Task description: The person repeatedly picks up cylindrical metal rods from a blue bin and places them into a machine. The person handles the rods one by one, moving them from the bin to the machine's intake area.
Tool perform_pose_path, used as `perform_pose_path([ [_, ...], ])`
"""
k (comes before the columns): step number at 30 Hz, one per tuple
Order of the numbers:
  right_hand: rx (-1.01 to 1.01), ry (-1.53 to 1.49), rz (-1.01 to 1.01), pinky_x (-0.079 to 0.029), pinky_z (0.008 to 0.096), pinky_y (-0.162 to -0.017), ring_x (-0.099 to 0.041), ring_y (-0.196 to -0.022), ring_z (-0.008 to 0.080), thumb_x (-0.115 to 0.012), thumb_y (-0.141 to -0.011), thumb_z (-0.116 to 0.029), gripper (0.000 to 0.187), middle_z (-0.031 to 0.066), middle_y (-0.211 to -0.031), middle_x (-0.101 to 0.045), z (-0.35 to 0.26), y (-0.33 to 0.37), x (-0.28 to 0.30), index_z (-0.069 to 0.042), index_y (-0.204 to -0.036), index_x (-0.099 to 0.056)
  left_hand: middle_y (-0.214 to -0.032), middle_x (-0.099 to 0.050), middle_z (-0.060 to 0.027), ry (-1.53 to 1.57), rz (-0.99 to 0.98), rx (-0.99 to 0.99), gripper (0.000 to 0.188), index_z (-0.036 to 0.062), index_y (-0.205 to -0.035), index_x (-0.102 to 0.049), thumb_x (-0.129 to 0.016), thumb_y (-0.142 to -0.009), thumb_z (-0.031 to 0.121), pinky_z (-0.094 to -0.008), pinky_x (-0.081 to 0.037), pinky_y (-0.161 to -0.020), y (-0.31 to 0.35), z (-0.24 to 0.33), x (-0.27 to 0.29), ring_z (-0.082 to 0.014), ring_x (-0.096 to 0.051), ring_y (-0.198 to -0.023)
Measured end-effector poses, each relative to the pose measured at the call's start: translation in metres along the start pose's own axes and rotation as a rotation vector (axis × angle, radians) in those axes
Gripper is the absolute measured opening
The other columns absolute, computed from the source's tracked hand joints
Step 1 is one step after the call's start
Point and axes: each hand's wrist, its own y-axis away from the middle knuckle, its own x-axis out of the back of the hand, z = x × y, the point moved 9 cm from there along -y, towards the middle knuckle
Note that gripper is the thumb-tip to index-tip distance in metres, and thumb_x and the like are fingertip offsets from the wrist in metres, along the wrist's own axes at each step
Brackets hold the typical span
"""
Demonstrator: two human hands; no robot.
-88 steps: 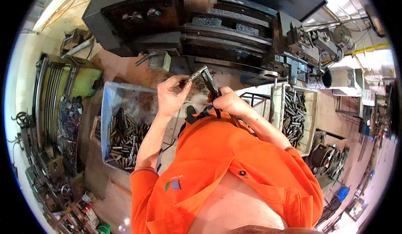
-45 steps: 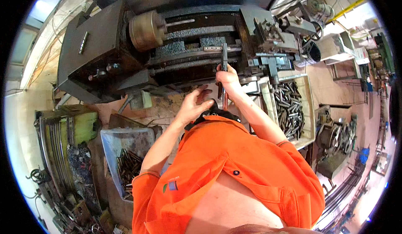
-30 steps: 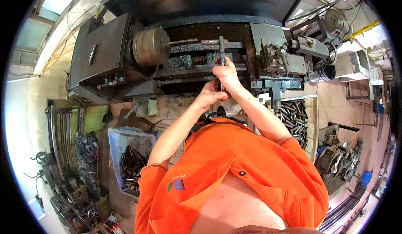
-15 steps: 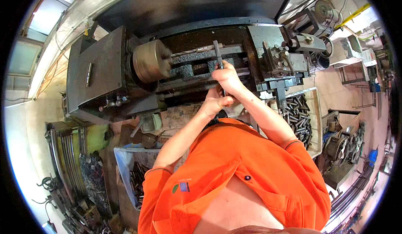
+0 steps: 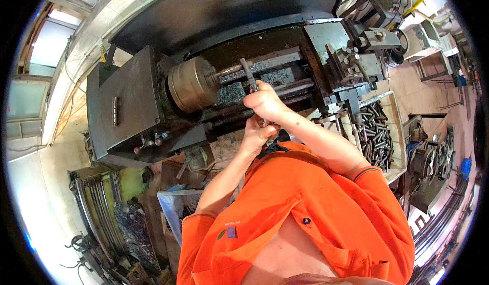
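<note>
My right hand (image 5: 266,103) is closed round the middle of a long flat metal tool (image 5: 247,71) that looks like a file. Nearer to me, my left hand (image 5: 259,136) is closed round its lower end, which the fingers mostly hide. The tool's far end reaches up over a thin metal rod (image 5: 235,70) that sticks out of the lathe chuck (image 5: 192,85). I cannot tell whether tool and rod touch. The chuck jaws look smeared, as if turning. Both hands are above the front of the lathe bed.
Right of the bed are the tool post (image 5: 351,60) and carriage. A pale tray (image 5: 399,132) of short metal pins stands at the lower right. A short metal rod (image 5: 115,111) lies on the headstock (image 5: 127,94). A blue-white bin (image 5: 170,206) sits beside my left arm.
Both hands and the tool have moved left along the rod, closer to the chuck. The tool's far end leans more to the left. The whole view has also shifted and turned slightly.
</note>
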Motion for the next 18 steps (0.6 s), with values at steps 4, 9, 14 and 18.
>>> perform_pose_path([
  [4, -0.092, -0.152, 0.021, -0.044, 0.0306, -0.054, -0.052, -0.06, 0.0166, -0.058, -0.063, -0.014, 0.026, 0.0088, -0.063, -0.052, 0.014, 0.003, 0.024, 0.005, -0.08, -0.05, -0.075, -0.057, -0.0013, 0.02, -0.095, 0.012, 0.055, -0.003, -0.085, -0.055, -0.081, -0.058, 0.037, -0.0232, -0.043, -0.053, -0.01, -0.008, -0.017, -0.009, -0.054, -0.063],
  [9, 0.034, 0.063, 0.001, -0.044, 0.0338, -0.073, -0.056, -0.081, 0.0335, -0.057, -0.062, -0.018, 0.04, 0.0242, -0.083, -0.056, 0.013, -0.009, 0.003, 0.008, -0.092, -0.051, -0.074, -0.058, -0.0001, -0.013, -0.041, -0.03, 0.049, -0.002, -0.083, -0.057, -0.081, -0.06, 0.035, -0.0225, -0.042, -0.056, -0.005, -0.001, -0.002, -0.0087, -0.055, -0.065],
  [14, 0.033, 0.012, -0.006, -0.042, 0.0306, -0.063, -0.051, -0.073, 0.0237, -0.056, -0.063, -0.013, 0.031, 0.0149, -0.075, -0.052, 0.011, -0.006, -0.001, 0.004, -0.088, -0.051, -0.081, -0.058, -0.0021, 0.046, -0.05, 0.02, 0.035, -0.0018, -0.09, -0.053, -0.073, -0.062, 0.007, -0.024, -0.045, -0.058, -0.004, -0.009, 0.0, -0.0096, -0.055, -0.071],
  [18, -0.09, -0.051, -0.04, -0.045, 0.0346, -0.068, -0.058, -0.077, 0.033, -0.056, -0.062, -0.016, 0.036, 0.0227, -0.077, -0.056, 0.01, 0.002, 0.012, 0.008, -0.089, -0.051, -0.081, -0.056, -0.0001, 0.093, -0.082, 0.004, 0.038, -0.0003, -0.089, -0.053, -0.077, -0.062, 0.013, -0.0229, -0.045, -0.064, -0.009, -0.023, -0.004, -0.0097, -0.055, -0.073],
])
